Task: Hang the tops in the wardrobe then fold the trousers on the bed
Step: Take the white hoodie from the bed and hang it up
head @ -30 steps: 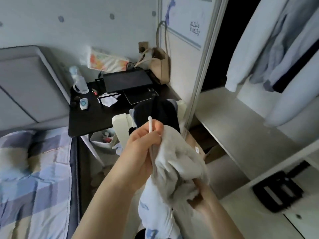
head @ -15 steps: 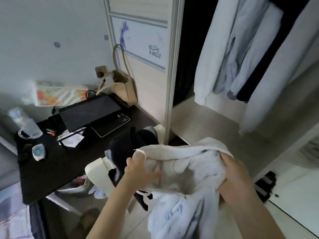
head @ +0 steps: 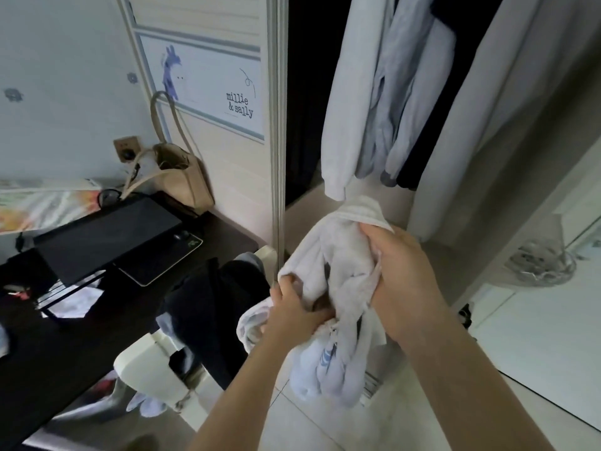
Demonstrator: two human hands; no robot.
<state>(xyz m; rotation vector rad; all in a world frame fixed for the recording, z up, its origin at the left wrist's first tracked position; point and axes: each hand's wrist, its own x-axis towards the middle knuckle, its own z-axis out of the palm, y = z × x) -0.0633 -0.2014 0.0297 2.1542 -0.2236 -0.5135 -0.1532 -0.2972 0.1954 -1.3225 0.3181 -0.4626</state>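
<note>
both hands clamped on bunched white top (head: 338, 255), left hand (head: 292, 312) low, right hand (head: 400, 268) at collar, likely opening it for hanging before open wardrobe (head: 325, 219).

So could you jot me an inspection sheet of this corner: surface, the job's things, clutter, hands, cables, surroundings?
Surface: dark desk beside the wardrobe.
Job's things: crumpled white top with blue print, held in front of the open wardrobe; pale garments hang inside.
Clutter: black tablet, beige tote bag, dark clothes over a cream chair.
Hands: left hand and right hand both grip the top.
Cables: a dark one behind the tablet.
Surroundings: wall socket, pale floor tiles.
</note>
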